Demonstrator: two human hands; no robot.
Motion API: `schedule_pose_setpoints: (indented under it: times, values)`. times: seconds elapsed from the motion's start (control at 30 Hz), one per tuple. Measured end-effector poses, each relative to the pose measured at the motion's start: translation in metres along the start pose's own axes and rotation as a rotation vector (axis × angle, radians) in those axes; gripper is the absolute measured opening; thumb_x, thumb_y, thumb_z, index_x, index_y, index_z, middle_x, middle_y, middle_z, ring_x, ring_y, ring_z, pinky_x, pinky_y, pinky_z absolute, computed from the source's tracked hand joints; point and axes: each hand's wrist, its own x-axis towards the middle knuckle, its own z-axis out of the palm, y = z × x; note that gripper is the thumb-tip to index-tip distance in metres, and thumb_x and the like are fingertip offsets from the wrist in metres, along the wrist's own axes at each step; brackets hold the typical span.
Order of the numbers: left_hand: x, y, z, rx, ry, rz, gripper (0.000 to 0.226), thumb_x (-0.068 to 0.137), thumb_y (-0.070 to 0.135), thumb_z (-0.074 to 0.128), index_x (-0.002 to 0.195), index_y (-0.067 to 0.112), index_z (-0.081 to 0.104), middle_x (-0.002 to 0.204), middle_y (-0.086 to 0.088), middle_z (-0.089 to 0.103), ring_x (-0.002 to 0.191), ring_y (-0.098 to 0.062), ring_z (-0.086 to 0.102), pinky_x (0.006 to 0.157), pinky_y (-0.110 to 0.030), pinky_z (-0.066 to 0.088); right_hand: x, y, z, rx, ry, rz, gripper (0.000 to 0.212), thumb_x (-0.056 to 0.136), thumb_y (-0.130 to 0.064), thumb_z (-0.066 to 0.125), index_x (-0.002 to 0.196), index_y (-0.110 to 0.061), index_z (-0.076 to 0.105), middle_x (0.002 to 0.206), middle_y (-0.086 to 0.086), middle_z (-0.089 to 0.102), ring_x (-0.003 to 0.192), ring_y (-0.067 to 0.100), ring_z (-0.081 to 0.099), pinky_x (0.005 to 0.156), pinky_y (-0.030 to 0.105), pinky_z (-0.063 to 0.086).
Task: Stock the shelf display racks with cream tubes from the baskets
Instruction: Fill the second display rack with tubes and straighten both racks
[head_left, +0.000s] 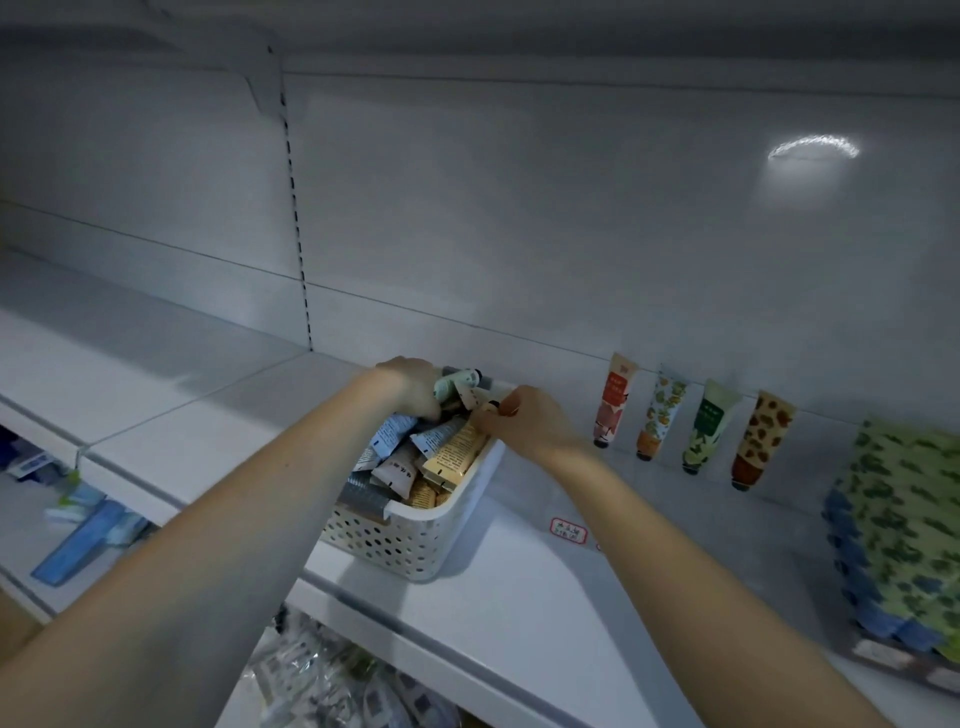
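A cream perforated basket (410, 545) full of several cream tubes (415, 457) stands on the white shelf (519, 597). My left hand (415, 387) reaches into the basket's far end, its fingers curled around a pale green tube (451, 385). My right hand (524, 423) is at the basket's far right rim and pinches a light tube (475, 401). Several tubes stand upright against the back wall to the right: a red one (613, 400), an orange-patterned one (661, 413), a green one (706, 426) and a brown-spotted one (758, 441).
A green-and-blue patterned packed display box (904, 535) sits at the shelf's right end. A small red-bordered label (569, 531) lies on the shelf near the basket. Lower shelves at left hold blue packages (83, 535); plastic-wrapped goods (337, 680) sit below.
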Motion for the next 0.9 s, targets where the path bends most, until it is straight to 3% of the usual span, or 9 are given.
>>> schedule_pose_setpoints:
  times: [0.17, 0.27, 0.4, 0.5, 0.6, 0.7, 0.8, 0.9]
  values:
    - [-0.008, 0.006, 0.0, 0.1, 0.077, -0.012, 0.017, 0.087, 0.018, 0.058, 0.1, 0.008, 0.053, 0.076, -0.002, 0.047, 0.083, -0.02, 0.049, 0.067, -0.026, 0.04, -0.001, -0.002, 0.001, 0.009, -0.027, -0.002, 0.034, 0.089, -0.029, 0.058, 0.061, -0.018, 0.042, 0.057, -0.004, 0.04, 0.049, 0.007, 0.037, 0.045, 0.017, 0.027]
    - [-0.01, 0.006, 0.0, 0.049, 0.097, -0.026, 0.017, 0.088, 0.012, 0.057, 0.102, 0.003, 0.054, 0.07, -0.002, 0.044, 0.079, -0.02, 0.049, 0.054, -0.022, 0.037, 0.0, -0.005, 0.004, -0.005, 0.021, -0.007, 0.041, 0.09, -0.034, 0.056, 0.057, -0.019, 0.037, 0.05, -0.006, 0.036, 0.04, 0.005, 0.032, 0.034, 0.013, 0.023]
    - [-0.015, 0.0, -0.004, -0.103, 0.168, -0.073, 0.02, 0.089, 0.01, 0.055, 0.107, 0.001, 0.052, 0.07, -0.002, 0.044, 0.068, -0.017, 0.05, 0.046, -0.021, 0.032, 0.001, -0.014, 0.011, -0.074, 0.037, 0.023, 0.033, 0.086, -0.036, 0.06, 0.062, -0.016, 0.047, 0.06, -0.004, 0.048, 0.049, 0.007, 0.042, 0.042, 0.019, 0.029]
    - [-0.022, -0.007, -0.004, -0.233, 0.192, -0.08, 0.013, 0.092, 0.013, 0.053, 0.096, 0.004, 0.044, 0.07, -0.003, 0.042, 0.058, -0.012, 0.041, 0.045, -0.021, 0.029, -0.001, -0.02, 0.015, 0.006, -0.005, 0.024, 0.02, 0.083, -0.029, 0.065, 0.08, -0.01, 0.059, 0.079, 0.004, 0.061, 0.058, 0.01, 0.05, 0.046, 0.019, 0.035]
    - [-0.031, -0.015, 0.0, -0.322, 0.187, -0.036, 0.021, 0.093, 0.018, 0.054, 0.081, 0.007, 0.039, 0.07, -0.002, 0.042, 0.065, -0.016, 0.044, 0.049, -0.024, 0.031, -0.007, -0.022, 0.014, 0.077, -0.003, 0.025, 0.02, 0.08, -0.024, 0.068, 0.068, -0.016, 0.053, 0.069, -0.001, 0.055, 0.059, 0.01, 0.05, 0.045, 0.018, 0.034]
    - [-0.036, -0.025, 0.006, -0.351, 0.212, -0.025, 0.015, 0.097, 0.018, 0.048, 0.092, 0.004, 0.042, 0.081, -0.007, 0.046, 0.077, -0.022, 0.045, 0.06, -0.028, 0.035, -0.012, -0.025, 0.011, 0.164, -0.001, 0.065, 0.018, 0.077, -0.02, 0.071, 0.073, -0.013, 0.055, 0.065, -0.002, 0.052, 0.057, 0.008, 0.049, 0.044, 0.017, 0.035]
    - [-0.044, -0.031, 0.009, -0.493, 0.284, -0.031, 0.015, 0.099, 0.02, 0.043, 0.097, 0.005, 0.042, 0.072, -0.005, 0.042, 0.058, -0.016, 0.039, 0.048, -0.027, 0.029, -0.018, -0.025, 0.011, 0.258, -0.043, 0.094, 0.019, 0.076, -0.014, 0.071, 0.073, -0.01, 0.053, 0.066, 0.0, 0.052, 0.057, 0.008, 0.049, 0.044, 0.016, 0.038]
    - [-0.059, -0.037, 0.007, -0.765, 0.36, -0.013, 0.016, 0.1, 0.022, 0.041, 0.097, 0.006, 0.042, 0.068, -0.004, 0.038, 0.052, -0.015, 0.033, 0.048, -0.028, 0.026, -0.029, -0.027, 0.008, 0.369, -0.069, 0.059, 0.015, 0.076, -0.006, 0.07, 0.082, -0.007, 0.057, 0.07, 0.001, 0.055, 0.06, 0.008, 0.052, 0.047, 0.015, 0.044]
